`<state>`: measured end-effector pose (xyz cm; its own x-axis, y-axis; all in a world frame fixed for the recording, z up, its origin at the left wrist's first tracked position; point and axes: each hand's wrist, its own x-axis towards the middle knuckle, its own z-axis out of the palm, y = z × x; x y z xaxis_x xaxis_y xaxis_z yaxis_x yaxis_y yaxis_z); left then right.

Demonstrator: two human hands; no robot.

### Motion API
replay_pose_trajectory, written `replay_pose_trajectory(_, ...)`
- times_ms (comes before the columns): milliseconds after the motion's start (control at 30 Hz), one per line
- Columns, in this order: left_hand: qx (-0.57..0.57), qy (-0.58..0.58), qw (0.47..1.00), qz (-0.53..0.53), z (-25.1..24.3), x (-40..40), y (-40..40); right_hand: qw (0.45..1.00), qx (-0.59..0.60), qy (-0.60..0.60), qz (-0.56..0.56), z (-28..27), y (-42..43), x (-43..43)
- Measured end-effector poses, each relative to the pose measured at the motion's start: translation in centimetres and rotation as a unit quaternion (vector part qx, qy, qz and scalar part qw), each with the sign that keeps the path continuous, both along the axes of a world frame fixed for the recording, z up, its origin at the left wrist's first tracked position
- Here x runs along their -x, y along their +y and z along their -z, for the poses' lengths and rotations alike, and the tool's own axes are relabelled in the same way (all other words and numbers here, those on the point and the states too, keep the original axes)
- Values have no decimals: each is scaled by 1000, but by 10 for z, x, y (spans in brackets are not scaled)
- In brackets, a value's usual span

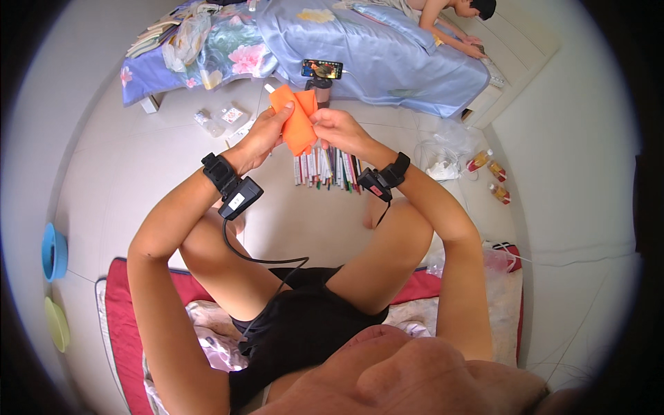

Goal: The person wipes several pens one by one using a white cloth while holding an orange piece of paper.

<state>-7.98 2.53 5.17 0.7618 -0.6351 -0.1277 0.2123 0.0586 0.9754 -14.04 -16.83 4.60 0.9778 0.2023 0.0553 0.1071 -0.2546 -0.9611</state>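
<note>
My left hand grips a folded orange sheet, its thumb lying across the upper left part; whether this is cloth or paper I cannot tell. From the sheet's top left corner pokes a small white tip of something mostly hidden inside. The fingers of my right hand are bent at the sheet's right edge and appear to pinch it. Just below, on the floor, lies a row of marker pens with white barrels and coloured ends, partly covered by the orange sheet.
A phone on a cable leans above a dark-lidded cup by the bed, where another person lies. Clear plastic packages lie at left. Several drink bottles and a white power strip are at right.
</note>
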Motion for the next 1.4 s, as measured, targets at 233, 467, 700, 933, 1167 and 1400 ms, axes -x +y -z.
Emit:
replay_pose_trajectory(233, 26, -8, 1000, -6, 0, -9, 6, 1000, 3, 18, -12, -7, 2, 3)
replay_pose_trajectory(467, 50, 19, 998, -39, 3, -13, 5, 999, 19, 39, 3, -9, 9, 3)
replay_pose_trajectory(700, 5, -6, 999, 42, 13, -7, -3, 1000, 13, 18, 10, -1, 8, -4)
replay_pose_trajectory(933, 71, -19, 995, -72, -1, -18, 9, 999, 14, 30, 12, -5, 7, 0)
replay_pose_trajectory(1167, 85, -3, 994, -75, 0, -19, 14, 998, 39, 35, 15, -11, 14, 4)
replay_pose_trajectory(1400, -6, -37, 999, 0, 16, -9, -2, 1000, 11, 28, 5, -6, 11, 0)
